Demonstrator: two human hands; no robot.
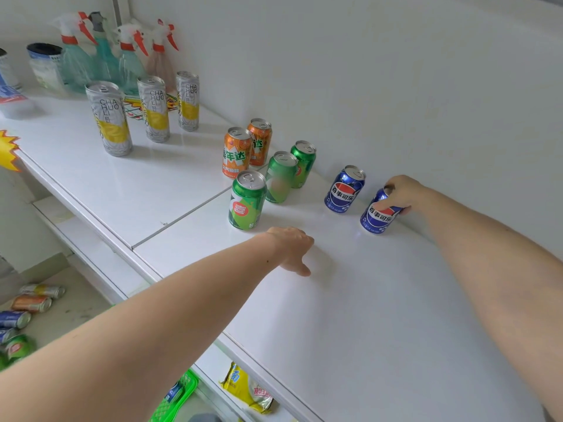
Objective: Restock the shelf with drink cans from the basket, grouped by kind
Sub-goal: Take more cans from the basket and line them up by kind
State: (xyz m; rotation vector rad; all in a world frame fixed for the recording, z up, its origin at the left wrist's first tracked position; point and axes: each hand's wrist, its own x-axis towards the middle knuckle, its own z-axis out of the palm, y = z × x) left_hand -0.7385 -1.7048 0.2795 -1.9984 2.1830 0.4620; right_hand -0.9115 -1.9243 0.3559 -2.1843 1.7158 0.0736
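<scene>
Shelf: a white shelf (350, 300) fills most of the frame, with a white wall behind it.
Blue cans: two blue cans with a red, white and blue ball mark stand at the right middle. The front blue can (377, 216) leans a bit; the back blue can (345, 190) stands straight, just beside it.
Right hand: the right hand (402, 193) holds the front blue can from the top and side, its fingers (384, 205) wrapped round it.
Left hand: the left hand (292, 248) hangs over the shelf in the middle, fingers loose and pointing down, holding nothing.
Green cans: three green cans (248, 201) stand in a slanted line, left of the blue ones.
Orange cans: two orange cans (237, 153) stand close together behind the green ones.
Tall cans: three tall silver and yellow cans (111, 120) stand at the upper left.
Spray bottles: spray bottles (128, 59) with red triggers stand at the top left corner.
Floor cans: more cans (30, 303) lie on their sides at the lower left.
Basket: a green basket (179, 394) at the bottom edge is mostly hidden by the left arm.
Hard to see: the middle green can's label is blurred. The top of the held can is covered by the hand.
</scene>
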